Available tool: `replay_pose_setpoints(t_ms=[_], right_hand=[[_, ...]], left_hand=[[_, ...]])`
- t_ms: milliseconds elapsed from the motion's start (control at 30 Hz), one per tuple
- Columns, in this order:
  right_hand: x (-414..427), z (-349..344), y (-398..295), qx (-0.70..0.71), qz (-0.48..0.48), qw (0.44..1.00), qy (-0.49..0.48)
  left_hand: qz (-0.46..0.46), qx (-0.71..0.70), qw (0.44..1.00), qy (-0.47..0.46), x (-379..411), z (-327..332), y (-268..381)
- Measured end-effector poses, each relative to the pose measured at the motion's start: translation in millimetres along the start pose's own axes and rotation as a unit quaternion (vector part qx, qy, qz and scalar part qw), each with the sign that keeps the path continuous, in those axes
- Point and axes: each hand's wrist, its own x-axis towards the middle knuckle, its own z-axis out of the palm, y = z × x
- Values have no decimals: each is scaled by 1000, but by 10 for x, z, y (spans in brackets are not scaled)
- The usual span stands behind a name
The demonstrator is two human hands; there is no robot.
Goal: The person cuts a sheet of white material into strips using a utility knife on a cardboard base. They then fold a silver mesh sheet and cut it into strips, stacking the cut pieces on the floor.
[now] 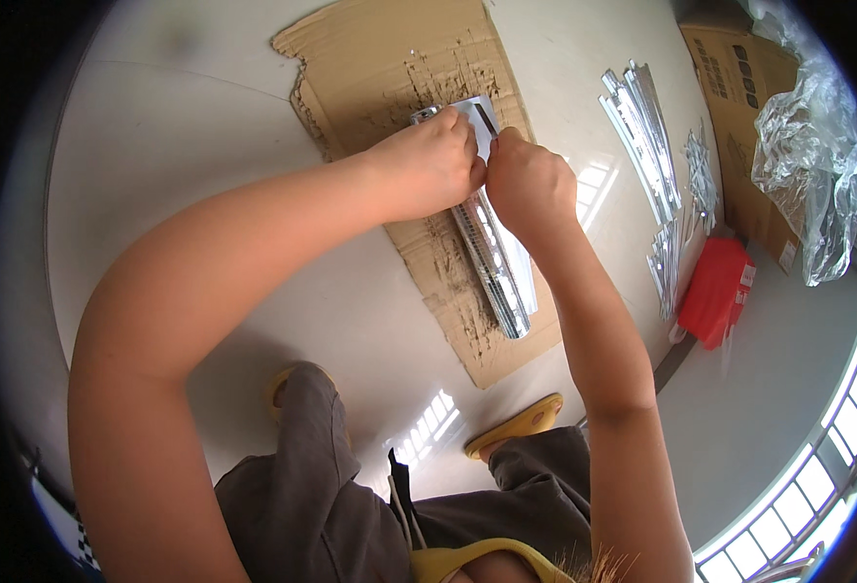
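Observation:
A long shiny metal piece (pixel 490 266) with a row of small slots lies slantwise on flattened cardboard (pixel 392 51). Along its right side runs a flat white strip (pixel 519 251), whose upper end shows above my hands. My left hand (pixel 436 164) rests over the upper part of both, fingers curled; whatever lies beneath them is hidden. Close against it, my right hand (pixel 534 175) is closed, with a thin dark strip (pixel 484 118) reaching from its fingertips across the white end. Whether that dark strip is a tool or a loose part is unclear.
On the floor to the right lie bundles of silvery metal strips (pixel 643 138) and thin white pieces (pixel 700 175). Beyond them are a red plastic bag (pixel 716 291), a cardboard box (pixel 738 109) and clear plastic wrap (pixel 811 153). My yellow slippers (pixel 516 425) flank the cardboard's near end.

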Motion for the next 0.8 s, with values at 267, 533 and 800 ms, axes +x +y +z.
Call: replay_pose_setpoints(t_ms=[267,533,800], right_hand=[[58,-36,-11,-26,-24,999,-7],[57,-70,-30,-26,-26,999,-8],[149,-215,-51,6,-28,995,-93]], left_hand=[[2,16,1000,-17,4,-22,3],[10,28,998,-47,13,-35,-2],[-12,-18,999,-35,-9,-93,4]])
